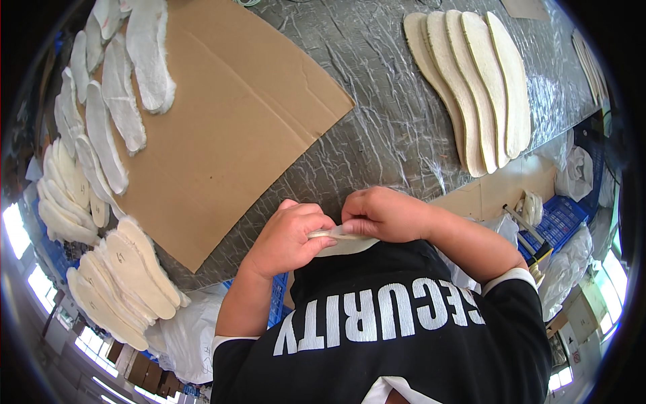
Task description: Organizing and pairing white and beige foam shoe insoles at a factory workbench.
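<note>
My left hand (293, 232) and my right hand (389, 214) meet close to my body, at the table's near edge. Between them they pinch a cream shoe insole (346, 248), seen mostly edge-on. Its upper edge lies between the thumb and fingers of each hand, while part of its pale face hangs below in front of my black shirt. The fingers hide much of its upper edge.
Cream insoles (474, 91) lie overlapped at the far right of the table (316, 165). A cardboard sheet (229, 114) covers the left, with fluffy white insoles (149, 57) along it. More insoles (131, 276) are piled at the near left. A blue crate (555, 225) stands right, below the table.
</note>
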`<state>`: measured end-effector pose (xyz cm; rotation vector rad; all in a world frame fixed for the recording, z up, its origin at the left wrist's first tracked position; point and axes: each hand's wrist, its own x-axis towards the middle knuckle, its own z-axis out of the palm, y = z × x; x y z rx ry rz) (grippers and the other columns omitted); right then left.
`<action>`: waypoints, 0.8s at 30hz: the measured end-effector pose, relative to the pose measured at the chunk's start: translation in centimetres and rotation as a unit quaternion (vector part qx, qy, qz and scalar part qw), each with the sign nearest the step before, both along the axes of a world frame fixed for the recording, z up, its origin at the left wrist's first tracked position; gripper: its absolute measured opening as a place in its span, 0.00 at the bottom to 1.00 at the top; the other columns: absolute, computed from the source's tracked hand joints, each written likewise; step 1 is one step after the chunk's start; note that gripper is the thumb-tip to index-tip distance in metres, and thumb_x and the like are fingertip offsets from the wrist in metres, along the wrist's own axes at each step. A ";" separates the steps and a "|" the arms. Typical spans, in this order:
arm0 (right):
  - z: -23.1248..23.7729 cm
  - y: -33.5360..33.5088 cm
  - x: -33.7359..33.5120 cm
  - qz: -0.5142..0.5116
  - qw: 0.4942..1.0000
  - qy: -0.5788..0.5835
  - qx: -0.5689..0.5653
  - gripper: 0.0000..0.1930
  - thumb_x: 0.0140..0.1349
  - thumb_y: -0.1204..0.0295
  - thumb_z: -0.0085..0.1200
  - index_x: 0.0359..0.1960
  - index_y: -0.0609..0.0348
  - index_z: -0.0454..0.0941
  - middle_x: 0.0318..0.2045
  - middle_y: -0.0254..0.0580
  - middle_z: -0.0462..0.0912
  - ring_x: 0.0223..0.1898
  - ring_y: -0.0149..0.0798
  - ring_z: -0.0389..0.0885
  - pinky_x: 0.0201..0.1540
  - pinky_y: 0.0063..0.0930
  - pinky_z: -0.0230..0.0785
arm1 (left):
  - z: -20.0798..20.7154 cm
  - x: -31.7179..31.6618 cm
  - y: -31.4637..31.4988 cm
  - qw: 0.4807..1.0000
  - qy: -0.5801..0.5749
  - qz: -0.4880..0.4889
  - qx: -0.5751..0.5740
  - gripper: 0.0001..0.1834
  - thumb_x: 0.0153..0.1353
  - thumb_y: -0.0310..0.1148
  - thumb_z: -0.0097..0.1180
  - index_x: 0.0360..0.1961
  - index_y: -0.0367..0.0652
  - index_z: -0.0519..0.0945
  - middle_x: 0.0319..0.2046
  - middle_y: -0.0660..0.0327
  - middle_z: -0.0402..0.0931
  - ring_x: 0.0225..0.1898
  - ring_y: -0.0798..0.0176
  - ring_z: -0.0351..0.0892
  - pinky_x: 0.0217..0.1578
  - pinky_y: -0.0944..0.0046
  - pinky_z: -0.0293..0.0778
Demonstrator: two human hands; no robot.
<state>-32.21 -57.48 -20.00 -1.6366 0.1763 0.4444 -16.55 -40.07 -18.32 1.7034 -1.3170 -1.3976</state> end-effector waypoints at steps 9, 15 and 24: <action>1.2 1.5 0.1 0.015 0.990 0.001 -0.140 0.17 0.42 0.64 0.71 0.33 0.57 0.81 0.31 0.42 0.80 0.38 0.49 0.79 0.41 0.40 0.71 | -0.1 -0.1 0.5 1.000 0.003 0.014 -0.008 0.10 0.48 0.32 0.65 0.33 0.41 0.82 0.29 0.62 0.76 0.33 0.59 0.73 0.43 0.62 0.62; 1.2 1.7 0.1 0.026 0.990 0.018 -0.136 0.16 0.46 0.63 0.68 0.34 0.57 0.82 0.33 0.42 0.82 0.40 0.47 0.81 0.43 0.38 0.73 | -0.2 -0.2 0.7 1.000 0.008 0.021 -0.009 0.11 0.48 0.32 0.66 0.33 0.41 0.82 0.29 0.62 0.76 0.33 0.59 0.73 0.42 0.62 0.62; 0.7 2.2 -0.1 -0.041 0.994 0.004 -0.097 0.12 0.44 0.67 0.70 0.26 0.59 0.79 0.26 0.44 0.79 0.33 0.50 0.79 0.35 0.38 0.71 | 0.4 -0.2 1.0 0.998 0.018 0.065 0.010 0.18 0.43 0.31 0.70 0.37 0.38 0.81 0.35 0.59 0.77 0.39 0.58 0.75 0.44 0.62 0.68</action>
